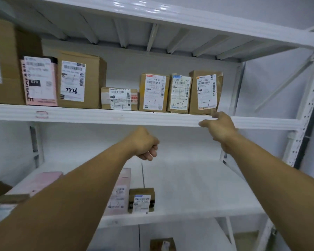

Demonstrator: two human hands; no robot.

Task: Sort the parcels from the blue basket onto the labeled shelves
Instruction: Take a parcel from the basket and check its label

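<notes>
Right hand (218, 126): reaching up to the front edge of the white metal upper shelf (152, 118), fingers loosened and grasping nothing, thumb touching the parcel's lower right corner.
Brown cardboard parcel with a white label (205, 92): standing upright at the right end of the row on that shelf, just beside a neighbouring brown box (179, 93).
Left hand (145, 144): hovering lower, fingers clenching into an empty fist.
</notes>
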